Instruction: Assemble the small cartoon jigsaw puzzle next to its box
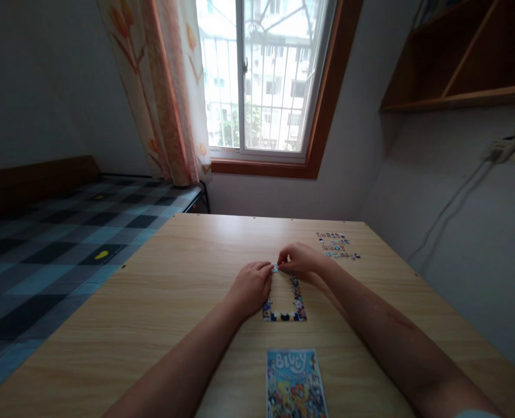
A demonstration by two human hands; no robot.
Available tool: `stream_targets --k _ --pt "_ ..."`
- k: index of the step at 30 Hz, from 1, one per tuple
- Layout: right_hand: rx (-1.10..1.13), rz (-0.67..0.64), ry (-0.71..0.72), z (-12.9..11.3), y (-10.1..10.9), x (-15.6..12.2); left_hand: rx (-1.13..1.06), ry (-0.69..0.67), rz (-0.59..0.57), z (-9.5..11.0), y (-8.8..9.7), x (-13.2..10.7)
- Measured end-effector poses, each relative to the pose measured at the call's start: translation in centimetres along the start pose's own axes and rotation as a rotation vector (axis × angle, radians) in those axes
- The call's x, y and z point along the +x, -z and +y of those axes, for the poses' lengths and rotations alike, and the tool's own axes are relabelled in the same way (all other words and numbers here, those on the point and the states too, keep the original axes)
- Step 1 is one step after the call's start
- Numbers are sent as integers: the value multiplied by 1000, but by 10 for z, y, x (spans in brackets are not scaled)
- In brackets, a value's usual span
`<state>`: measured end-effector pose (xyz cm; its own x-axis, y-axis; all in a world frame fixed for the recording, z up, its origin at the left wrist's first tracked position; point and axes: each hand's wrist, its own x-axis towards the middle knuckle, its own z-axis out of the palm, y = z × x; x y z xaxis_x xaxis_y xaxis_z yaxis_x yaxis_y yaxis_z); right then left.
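Note:
A jigsaw puzzle border [299, 302] lies on the table, its pieces joined into a rectangle around bare wood. My left hand [254, 284] rests flat over the border's left side and hides part of it; its fingertips touch the far edge. At that far edge, my right hand [295, 258] has thumb and forefinger pinched on a small light-blue puzzle piece [275, 268], partly covered by the fingers. Nearer to me lies a blue picture box [296, 383] with "Bluey" on it, its lower part cut off by the view.
Several loose puzzle pieces [336, 247] sit in rough rows at the far right of the wooden table [174, 313]. A bed with a checked cover [83, 244] stands to the left. Beyond the table are a window [274, 87] and a curtain [170, 98].

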<state>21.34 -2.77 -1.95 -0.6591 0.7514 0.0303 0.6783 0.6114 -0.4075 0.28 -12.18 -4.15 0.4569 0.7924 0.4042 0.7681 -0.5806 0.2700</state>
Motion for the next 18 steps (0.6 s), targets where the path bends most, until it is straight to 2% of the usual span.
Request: stream_targets --k 3,11,18 --pt "-49 -25 -13 -3 2 -2 -32 31 20 -1 1 0" --pt "-224 5 16 -22 8 -7 -41 -48 -12 -2 1 0" --pt "-395 -1 31 -41 11 -10 -61 -49 -14 -2 -1 0"
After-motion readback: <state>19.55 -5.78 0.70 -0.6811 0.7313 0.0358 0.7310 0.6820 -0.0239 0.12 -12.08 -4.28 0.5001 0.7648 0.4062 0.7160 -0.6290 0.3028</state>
